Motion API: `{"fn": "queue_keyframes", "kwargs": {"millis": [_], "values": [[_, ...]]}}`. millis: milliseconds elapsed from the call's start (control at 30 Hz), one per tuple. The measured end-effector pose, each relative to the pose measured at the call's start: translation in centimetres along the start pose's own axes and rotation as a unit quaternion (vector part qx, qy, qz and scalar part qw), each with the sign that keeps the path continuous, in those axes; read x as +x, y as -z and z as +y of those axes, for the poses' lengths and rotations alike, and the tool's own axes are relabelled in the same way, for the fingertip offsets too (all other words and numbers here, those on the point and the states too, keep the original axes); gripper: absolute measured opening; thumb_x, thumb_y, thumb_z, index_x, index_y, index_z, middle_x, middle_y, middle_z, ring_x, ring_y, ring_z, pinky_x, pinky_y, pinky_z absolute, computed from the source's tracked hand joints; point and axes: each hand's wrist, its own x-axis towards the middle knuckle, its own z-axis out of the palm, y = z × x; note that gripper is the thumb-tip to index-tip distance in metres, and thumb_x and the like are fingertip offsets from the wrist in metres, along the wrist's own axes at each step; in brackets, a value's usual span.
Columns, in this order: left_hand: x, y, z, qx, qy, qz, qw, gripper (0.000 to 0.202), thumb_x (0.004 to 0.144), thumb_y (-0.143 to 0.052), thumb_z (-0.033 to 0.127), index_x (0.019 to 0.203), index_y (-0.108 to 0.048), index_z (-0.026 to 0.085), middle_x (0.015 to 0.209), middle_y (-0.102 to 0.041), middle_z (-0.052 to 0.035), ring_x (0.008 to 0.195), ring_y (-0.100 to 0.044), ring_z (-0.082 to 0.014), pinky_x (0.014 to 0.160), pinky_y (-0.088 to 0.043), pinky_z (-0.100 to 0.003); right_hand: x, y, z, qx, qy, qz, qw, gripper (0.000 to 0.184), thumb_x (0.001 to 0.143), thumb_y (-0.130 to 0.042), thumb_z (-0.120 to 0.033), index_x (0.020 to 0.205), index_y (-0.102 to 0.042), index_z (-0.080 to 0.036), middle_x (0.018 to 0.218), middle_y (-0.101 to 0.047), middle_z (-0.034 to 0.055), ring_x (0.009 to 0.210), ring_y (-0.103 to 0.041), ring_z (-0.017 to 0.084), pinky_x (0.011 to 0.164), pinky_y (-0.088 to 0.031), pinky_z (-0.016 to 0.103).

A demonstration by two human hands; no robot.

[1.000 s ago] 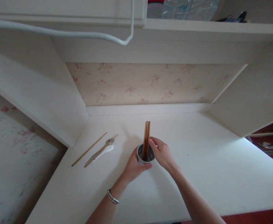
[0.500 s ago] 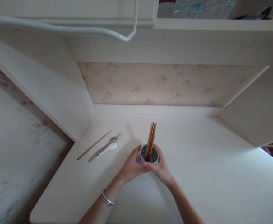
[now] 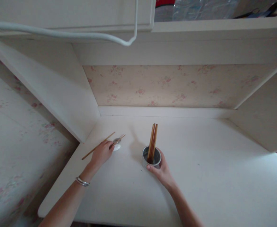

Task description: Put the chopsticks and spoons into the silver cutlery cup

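My right hand (image 3: 161,170) is wrapped round the right side of a grey metal cup (image 3: 145,161), its thumb at the near rim. Several wooden chopsticks (image 3: 152,143) stand in the cup, leaning slightly right. On the left, my left hand (image 3: 103,153) is closed, fingertips pinched at a chopstick (image 3: 121,137) that lies across a metal spoon (image 3: 117,141). My hand hides their lower ends. Just by the fingertips shows the bowl of a white spoon (image 3: 117,147). Another chopstick (image 3: 110,135) lies along the far side of this hand, partly covered by it.
Everything stands on a white desk (image 3: 200,189) with a low ledge (image 3: 167,112) at the back. White side panels (image 3: 46,85) rise at left and right. A white tube (image 3: 81,34) and a shelf (image 3: 211,26) with plastic items hang overhead.
My left hand has let go of the cup and moved left to the chopstick and spoons. My right hand still holds the cup, in nearly the same place. The view has shifted slightly.
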Motion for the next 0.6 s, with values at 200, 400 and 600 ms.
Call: {"fn": "queue_keyframes", "kwargs": {"millis": [200,400,600], "values": [[0.8,-0.6,-0.1,-0.021,0.044,-0.032,0.998,0.03,0.093,-0.043,0.035,0.094,-0.071,0.021,0.096,-0.073,-0.0064,0.088,-0.067,-0.0209,0.078,-0.046,-0.028,-0.2,-0.2,-0.1,0.018,-0.01,-0.014,1.0,0.086,0.068,-0.084,-0.038,0.139,-0.037,-0.025,0.137,-0.056,0.0111,0.128,-0.052,0.03,0.112,-0.035,0.051],[2.6,-0.8,-1.4,-0.085,0.068,-0.096,0.989,0.027,0.087,-0.051,0.037,0.095,-0.073,0.023,0.094,-0.075,-0.0044,0.085,-0.068,-0.0208,0.072,-0.046,-0.026,-0.3,-0.1,0.0,0.038,-0.002,-0.017,0.999,0.087,0.07,-0.084,-0.038,0.141,-0.035,-0.025,0.139,-0.055,0.012,0.129,-0.051,0.029,0.113,-0.034,0.05],[3.3,0.7,-1.0,-0.114,0.067,-0.061,0.989,0.029,0.084,-0.053,0.041,0.093,-0.075,0.024,0.09,-0.075,-0.0054,0.082,-0.068,-0.0229,0.071,-0.048,-0.028,-0.4,0.0,0.0,0.029,0.008,-0.02,0.999,0.088,0.069,-0.084,-0.037,0.141,-0.036,-0.025,0.138,-0.055,0.0122,0.129,-0.051,0.03,0.113,-0.035,0.052]]}}
